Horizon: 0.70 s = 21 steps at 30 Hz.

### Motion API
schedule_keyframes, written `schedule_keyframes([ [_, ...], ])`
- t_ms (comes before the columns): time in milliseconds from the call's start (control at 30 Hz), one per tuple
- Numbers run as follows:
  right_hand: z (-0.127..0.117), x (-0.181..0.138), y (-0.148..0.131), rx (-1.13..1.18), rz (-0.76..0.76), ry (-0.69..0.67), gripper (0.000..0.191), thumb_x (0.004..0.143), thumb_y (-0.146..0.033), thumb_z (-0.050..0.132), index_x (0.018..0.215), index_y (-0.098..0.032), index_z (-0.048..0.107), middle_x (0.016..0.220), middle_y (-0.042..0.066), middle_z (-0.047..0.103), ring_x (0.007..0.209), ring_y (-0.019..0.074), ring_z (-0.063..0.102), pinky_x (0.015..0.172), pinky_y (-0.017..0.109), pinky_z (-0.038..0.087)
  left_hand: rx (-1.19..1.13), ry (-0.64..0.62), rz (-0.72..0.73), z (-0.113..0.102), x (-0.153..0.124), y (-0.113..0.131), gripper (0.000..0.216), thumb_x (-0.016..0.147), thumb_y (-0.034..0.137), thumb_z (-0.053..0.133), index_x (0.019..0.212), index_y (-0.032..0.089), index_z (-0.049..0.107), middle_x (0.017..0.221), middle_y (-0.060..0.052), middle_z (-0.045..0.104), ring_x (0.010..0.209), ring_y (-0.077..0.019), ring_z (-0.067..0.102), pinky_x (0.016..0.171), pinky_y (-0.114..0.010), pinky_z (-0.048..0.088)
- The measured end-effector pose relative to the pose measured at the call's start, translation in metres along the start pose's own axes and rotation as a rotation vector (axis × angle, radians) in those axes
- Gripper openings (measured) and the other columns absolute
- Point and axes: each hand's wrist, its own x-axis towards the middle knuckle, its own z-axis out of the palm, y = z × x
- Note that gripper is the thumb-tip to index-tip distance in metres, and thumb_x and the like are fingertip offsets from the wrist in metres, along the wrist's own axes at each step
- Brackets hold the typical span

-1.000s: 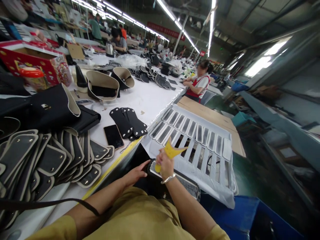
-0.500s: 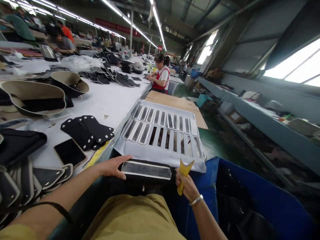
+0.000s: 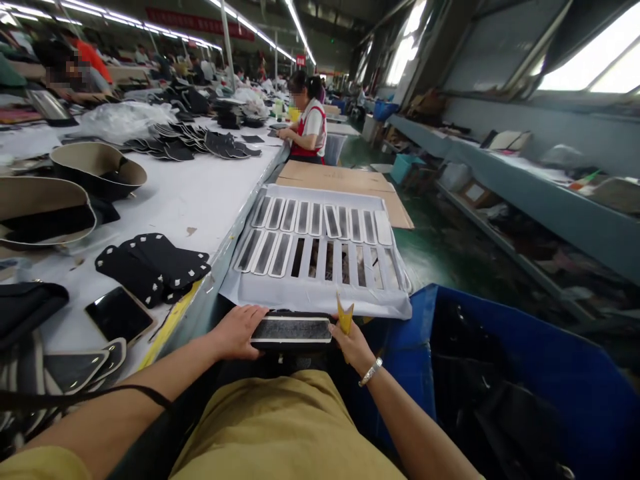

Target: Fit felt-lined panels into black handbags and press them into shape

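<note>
A narrow black strip with a white edge [image 3: 291, 330] lies across my lap. My left hand [image 3: 237, 331] holds its left end, fingers curled around it. At the strip's right end my right hand [image 3: 353, 343] grips a yellow scraper [image 3: 345, 317], blade pointing up. Just beyond them a white rack [image 3: 320, 293] carries rows of similar strips [image 3: 280, 254].
A long white worktable [image 3: 200, 193] on the left holds black cut pieces [image 3: 153, 261], a phone [image 3: 117, 314] and beige-lined bag shells [image 3: 95, 170]. A blue bin [image 3: 500, 373] stands at my right. Cardboard [image 3: 340, 183] lies beyond the rack; a seated co-worker [image 3: 307, 127] works farther along.
My view swung right. My left hand closed on the strip's left end. My right hand brought the yellow scraper in from the right to the strip's right end.
</note>
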Motion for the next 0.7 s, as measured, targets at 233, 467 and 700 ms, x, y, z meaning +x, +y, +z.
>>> schedule_keyframes([
  [233,0.005,-0.01,0.011,-0.088,-0.091,0.044,0.038,0.074,-0.047,0.058,0.096,-0.018,0.048,0.06,-0.007,0.035,0.053,0.0106,0.035,0.054,0.026,0.034,0.012,0.028,-0.072,-0.005,-0.008,0.015,0.075,0.05,0.048,0.07,0.114,0.016,0.047,0.11,-0.01,0.057,0.102,-0.0295,0.052,0.09,-0.038,0.037],
  [467,-0.008,-0.015,-0.002,0.001,-0.04,-0.11,0.046,0.062,-0.04,0.072,0.098,-0.019,0.052,0.057,-0.009,0.035,0.049,0.0089,0.033,0.049,0.024,0.03,0.012,0.039,-0.123,-0.003,-0.011,0.025,0.081,0.049,0.053,0.069,0.117,0.015,0.046,0.113,-0.013,0.055,0.104,-0.0319,0.049,0.092,-0.04,0.034],
  [700,-0.015,-0.017,-0.01,-0.108,-0.102,-0.112,0.051,0.056,-0.032,0.076,0.103,-0.021,0.058,0.06,-0.007,0.044,0.056,0.0098,0.038,0.053,0.023,0.033,0.049,0.065,-0.17,0.008,-0.008,0.027,0.075,0.054,0.042,0.062,0.122,0.012,0.045,0.119,-0.017,0.053,0.109,-0.0333,0.046,0.096,-0.043,0.03],
])
